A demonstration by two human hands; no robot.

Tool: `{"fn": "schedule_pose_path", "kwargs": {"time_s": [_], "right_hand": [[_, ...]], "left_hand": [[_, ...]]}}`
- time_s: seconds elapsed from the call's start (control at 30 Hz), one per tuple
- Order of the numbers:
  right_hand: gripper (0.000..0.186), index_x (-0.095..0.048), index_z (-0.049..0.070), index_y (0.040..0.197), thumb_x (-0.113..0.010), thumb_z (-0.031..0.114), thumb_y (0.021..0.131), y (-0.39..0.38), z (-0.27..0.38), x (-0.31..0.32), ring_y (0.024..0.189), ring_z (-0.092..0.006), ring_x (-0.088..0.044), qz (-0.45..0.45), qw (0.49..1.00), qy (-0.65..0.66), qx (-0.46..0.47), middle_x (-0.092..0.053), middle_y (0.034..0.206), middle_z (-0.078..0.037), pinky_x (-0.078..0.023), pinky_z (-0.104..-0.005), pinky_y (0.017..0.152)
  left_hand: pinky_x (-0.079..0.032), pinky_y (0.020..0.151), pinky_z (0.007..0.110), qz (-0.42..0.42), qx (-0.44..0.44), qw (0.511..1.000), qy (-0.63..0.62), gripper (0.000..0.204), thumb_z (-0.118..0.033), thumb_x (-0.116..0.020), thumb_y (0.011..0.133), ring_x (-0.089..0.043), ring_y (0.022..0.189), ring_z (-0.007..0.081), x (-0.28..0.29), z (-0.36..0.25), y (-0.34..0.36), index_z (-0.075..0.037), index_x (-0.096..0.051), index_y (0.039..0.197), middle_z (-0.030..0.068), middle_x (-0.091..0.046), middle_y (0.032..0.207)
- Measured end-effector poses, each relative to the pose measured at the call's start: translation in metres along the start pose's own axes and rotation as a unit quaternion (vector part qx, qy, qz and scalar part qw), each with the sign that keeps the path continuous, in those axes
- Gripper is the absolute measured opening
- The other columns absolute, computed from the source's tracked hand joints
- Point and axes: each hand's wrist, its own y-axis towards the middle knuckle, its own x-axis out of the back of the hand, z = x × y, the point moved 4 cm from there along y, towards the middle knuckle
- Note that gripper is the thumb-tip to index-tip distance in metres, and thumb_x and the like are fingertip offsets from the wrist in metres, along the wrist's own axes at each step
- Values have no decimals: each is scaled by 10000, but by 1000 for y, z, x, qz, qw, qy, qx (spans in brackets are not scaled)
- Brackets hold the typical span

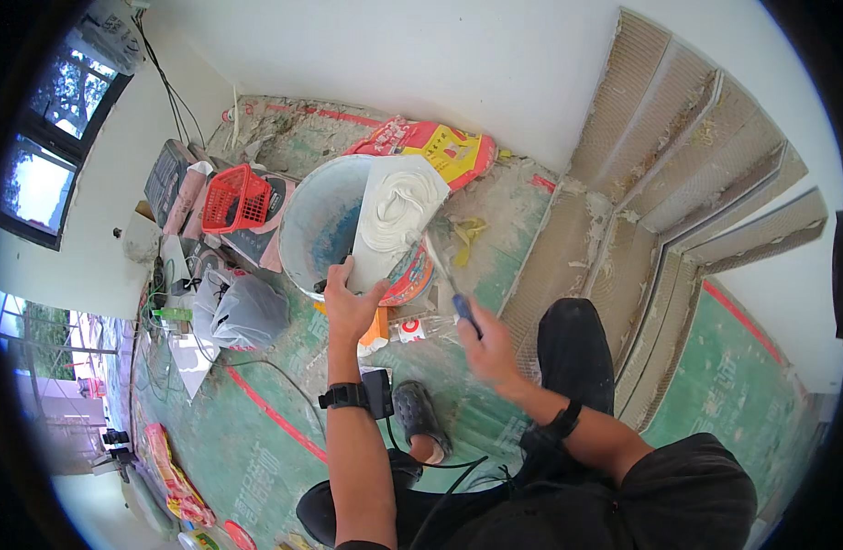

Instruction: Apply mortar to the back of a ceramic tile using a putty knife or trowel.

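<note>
My left hand (350, 304) is closed on a plastering trowel (377, 264), whose flat pale blade rests over a large bucket (304, 240). A swirled mound of white putty (401, 209) lies on the blade. My right hand (491, 346) grips a putty knife (463, 310) by its dark blue handle, slightly blurred. The knife's blade points up toward the trowel's right edge, close beside the putty. Blue and white residue coats the bucket's inner wall.
Behind the bucket lies a red and yellow sack (453, 151). To the left are a red plastic basket (236, 199) and a grey plastic bag (242, 307). A clear bottle (421, 328) lies by the bucket. Textured panels (678, 137) stand on the right. A cable (293, 380) crosses the green floor sheet.
</note>
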Motion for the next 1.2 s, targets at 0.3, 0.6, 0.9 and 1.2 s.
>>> {"fn": "schedule_pose_path", "kwargs": {"time_s": [0.3,0.6,0.9,1.2], "right_hand": [[570,-471,-132,1452,-600,194,1003,-28,5,-70,956,-439,-618,-12,998,34,-58,-601,1044,-282,-500,-481,838],[492,-533,-68,1426,-599,194,1016,22,-3,-63,842,-283,-603,-98,990,90,-45,-624,954,-185,-499,-394,757],[412,-631,-33,1260,-648,302,1019,105,-16,16,769,-194,-626,-88,986,138,-33,-656,846,-75,-513,-368,710],[319,-639,36,1048,-536,333,1099,131,-22,-1,573,-75,-543,152,933,304,-120,-600,758,1,-428,-248,509]], "left_hand": [[-510,992,384,13,10,1000,1,793,-229,-933,701,-662,1084,313,-1,-1,0,154,-600,1311,194,-647,1166],[-513,923,357,6,-25,999,27,771,-219,-921,728,-649,983,233,1,-1,1,141,-600,1330,138,-660,1077],[-505,946,351,-7,-24,999,20,776,-235,-921,726,-652,1008,236,-2,2,-2,139,-605,1329,140,-662,1092],[-508,967,364,-3,-23,999,28,785,-255,-924,725,-665,1041,259,1,0,0,132,-609,1330,160,-673,1125]]}}
